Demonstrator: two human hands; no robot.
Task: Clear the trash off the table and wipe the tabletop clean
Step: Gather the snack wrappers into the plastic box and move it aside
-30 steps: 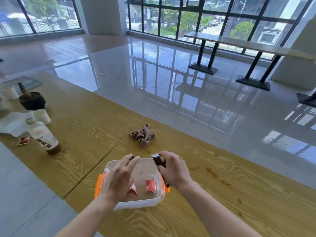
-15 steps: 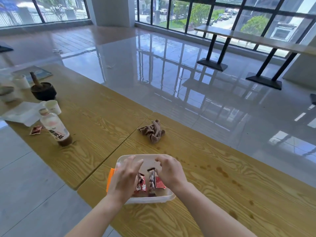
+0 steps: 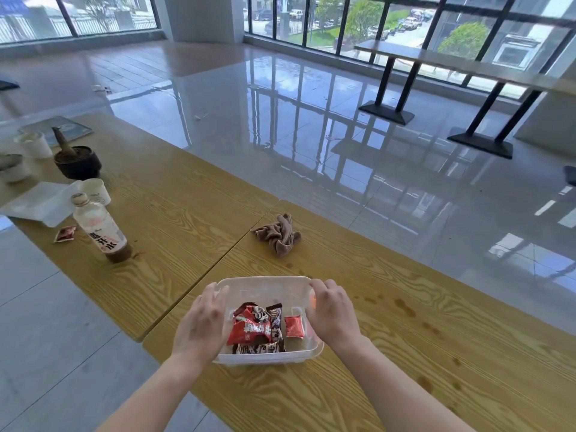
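A clear plastic box [image 3: 265, 283] with orange side clips sits on the wooden table [image 3: 389, 353] near its front edge. Inside lie a red snack wrapper [image 3: 249, 327], a dark wrapper [image 3: 276, 322] and a small red sachet [image 3: 294, 326]. My left hand [image 3: 201, 322] rests on the box's left side and my right hand [image 3: 332, 310] on its right side, both gripping the walls. A crumpled brown cloth [image 3: 279, 233] lies on the table beyond the box. Brown stains [image 3: 403, 307] dot the wood to the right.
On the adjoining table to the left stand a drink bottle [image 3: 101, 229], a paper cup [image 3: 95, 190], a black mortar with pestle [image 3: 78, 162], a white tray [image 3: 37, 202] and a red sachet [image 3: 64, 234]. Glossy floor lies beyond, with another table [image 3: 467, 62] by the windows.
The wrappers that my hands held have dropped into the box. Both hands have moved apart onto the box's sides.
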